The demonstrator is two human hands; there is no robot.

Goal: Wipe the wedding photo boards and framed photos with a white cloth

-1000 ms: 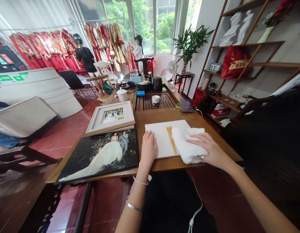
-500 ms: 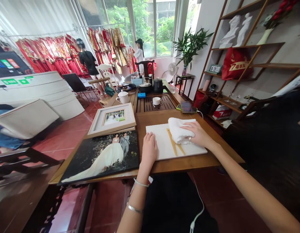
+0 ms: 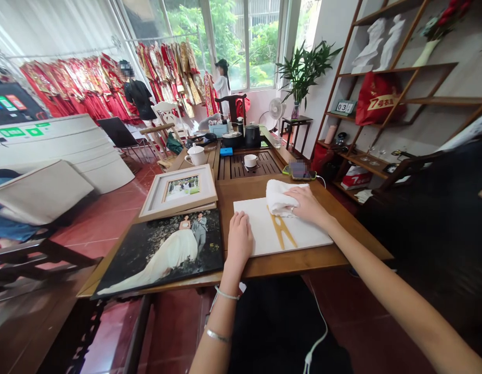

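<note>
A white rectangular board [image 3: 256, 234] lies flat near the table's front edge. My left hand [image 3: 241, 234] is on the board's left edge, its fingers close together and curled over the rim. On the board's far part, my right hand [image 3: 306, 205] grips a folded white towel [image 3: 279, 196] and presses it down. A yellow A-shaped piece [image 3: 280, 231] lies on the board, and the towel touches or covers its top end. To the left of my left hand lies a wedding photo panel [image 3: 166, 254], face up.
Behind the panel rests a light wooden picture frame [image 3: 147, 204]. A lidded white mug [image 3: 195, 154], a white cup [image 3: 250, 160], a blue box [image 3: 226, 151] and a charging phone [image 3: 301, 170] are farther back. Shelves [image 3: 381, 119] stand right; two people are by the clothes racks.
My right hand has pushed the towel away from me and slightly left, uncovering more of the yellow piece. My left hand stays on the board's edge.
</note>
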